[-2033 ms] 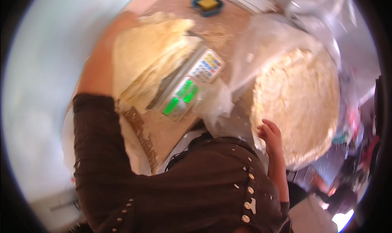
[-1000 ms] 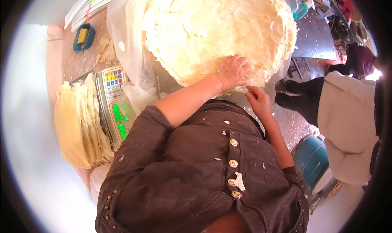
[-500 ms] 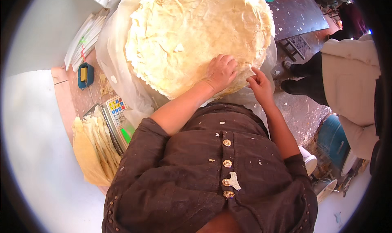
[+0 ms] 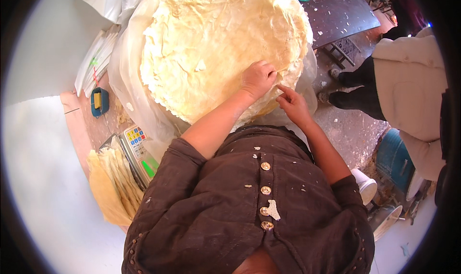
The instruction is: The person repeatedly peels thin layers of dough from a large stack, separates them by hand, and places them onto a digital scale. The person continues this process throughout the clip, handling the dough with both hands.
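Observation:
A broad stack of thin, round, pale flatbreads (image 4: 216,43) with ragged, flaky edges lies in front of me. My left hand (image 4: 259,78) rests on its near right part, fingers curled down and seemingly pinching the top sheet; the fingertips are partly hidden. Just beside it, at the near right rim, is my right hand (image 4: 293,105). Its index finger reaches toward the sheet's edge, with the thumb apart from it and the other fingers bent. I see nothing held in the right hand.
Clear plastic sheeting (image 4: 132,77) spreads under the stack. To the left are a scale (image 4: 139,151), folded flatbreads (image 4: 108,187) and a small blue container (image 4: 100,101). A dark table (image 4: 338,12) stands far right, near another person in a beige garment (image 4: 408,82).
My right hand has moved left and slightly down, closer to my left hand. The left fingers have curled tighter. The whole view has shifted a little.

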Motion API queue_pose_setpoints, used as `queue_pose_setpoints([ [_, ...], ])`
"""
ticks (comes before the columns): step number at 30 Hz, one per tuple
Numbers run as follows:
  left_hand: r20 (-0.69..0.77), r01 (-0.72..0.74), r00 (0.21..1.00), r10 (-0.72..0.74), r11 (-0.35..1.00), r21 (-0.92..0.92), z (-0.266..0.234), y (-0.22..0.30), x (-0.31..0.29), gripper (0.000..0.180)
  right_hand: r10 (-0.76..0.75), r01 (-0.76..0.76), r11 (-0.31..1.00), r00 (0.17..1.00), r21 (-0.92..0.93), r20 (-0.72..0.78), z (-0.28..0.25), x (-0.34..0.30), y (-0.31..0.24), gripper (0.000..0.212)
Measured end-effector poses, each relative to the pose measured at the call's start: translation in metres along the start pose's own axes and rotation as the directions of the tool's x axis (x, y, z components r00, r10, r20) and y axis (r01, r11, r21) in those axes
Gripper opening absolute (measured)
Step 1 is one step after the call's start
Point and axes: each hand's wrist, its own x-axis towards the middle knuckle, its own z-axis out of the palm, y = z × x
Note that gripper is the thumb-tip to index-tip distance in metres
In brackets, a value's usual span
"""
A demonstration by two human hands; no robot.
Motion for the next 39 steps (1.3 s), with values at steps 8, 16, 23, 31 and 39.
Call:
queue_pose_setpoints([
  [8, 0.096, 0.254, 0.967, -0.237, 0.846, -0.469, -0.004, -0.018, -0.003, 0.017, 0.129, -0.091, 0.962, 0.982, 0.258, -0.136, -0.011, 0.017, -0.023, 0.039],
  [16, 0.054, 0.223, 0.964, -0.262, 0.674, -0.704, -0.009, -0.007, -0.002, 0.022, 0.055, -0.03, 0.883, 0.998, 0.469, -0.04, 0.004, 0.036, -0.059, 0.06],
  [23, 0.235, 0.382, 0.923, -0.303, 0.788, -0.483, -0.018, -0.006, 0.008, 0.026, -0.042, 0.059, 0.982, 0.995, 0.182, -0.093, 0.012, 0.052, -0.044, 0.067],
  [31, 0.198, 0.348, 0.937, -0.289, 0.697, -0.627, -0.009, -0.002, 0.005, 0.024, -0.025, 0.061, 0.974, 0.986, 0.22, -0.164, 0.016, 0.053, -0.029, 0.068],
  [39, 0.283, 0.454, 0.831, -0.479, 0.29, -0.842, -0.021, -0.005, 0.009, 0.015, 0.023, 0.012, 0.961, 0.992, 0.276, -0.125, 0.007, 0.041, -0.038, 0.066],
])
